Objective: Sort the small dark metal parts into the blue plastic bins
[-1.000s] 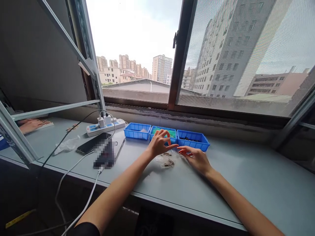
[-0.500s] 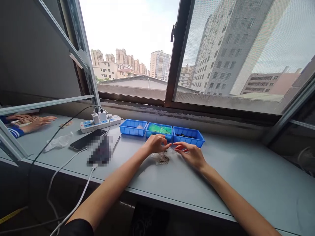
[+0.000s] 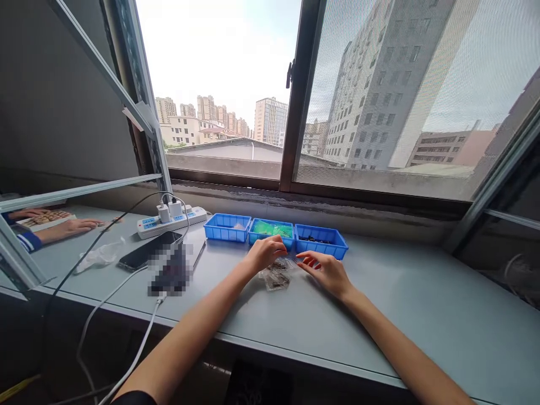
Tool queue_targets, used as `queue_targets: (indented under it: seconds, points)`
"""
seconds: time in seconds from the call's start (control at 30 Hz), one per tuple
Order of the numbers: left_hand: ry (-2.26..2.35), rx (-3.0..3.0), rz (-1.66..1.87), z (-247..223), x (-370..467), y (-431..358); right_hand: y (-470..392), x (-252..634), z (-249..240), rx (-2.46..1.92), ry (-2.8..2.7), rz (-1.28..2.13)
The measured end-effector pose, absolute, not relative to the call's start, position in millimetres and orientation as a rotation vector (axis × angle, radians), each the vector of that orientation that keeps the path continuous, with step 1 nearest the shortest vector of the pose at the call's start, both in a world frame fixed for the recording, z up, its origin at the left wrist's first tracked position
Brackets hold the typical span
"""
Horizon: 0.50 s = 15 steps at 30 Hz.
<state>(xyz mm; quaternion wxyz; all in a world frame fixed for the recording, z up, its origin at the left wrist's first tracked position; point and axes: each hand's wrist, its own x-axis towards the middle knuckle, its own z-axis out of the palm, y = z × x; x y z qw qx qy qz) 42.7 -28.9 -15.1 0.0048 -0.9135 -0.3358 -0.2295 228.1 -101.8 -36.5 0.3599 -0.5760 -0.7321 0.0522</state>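
Here, the left hand (image 3: 264, 254) curls over plastic (image 3: 283, 285) on the bench (image 3: 422, 298), its small parts (image 3: 275, 277) too jumbled to count; the right hand (image 3: 327, 271) is just beside, loosely parted. Whether either grip holds anything, I cannot tell. Behind are three trays (image 3: 323, 247) in a row, near one power strip (image 3: 172, 221).
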Motion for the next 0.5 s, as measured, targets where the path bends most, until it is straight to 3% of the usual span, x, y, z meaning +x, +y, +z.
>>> queue_targets:
  seconds: [0.5]
  points:
    - [-1.063, -2.813, -0.735, -20.1, 41.2, -26.7, -102.2, 225.9, -33.9, -1.421, -1.937, 0.216]
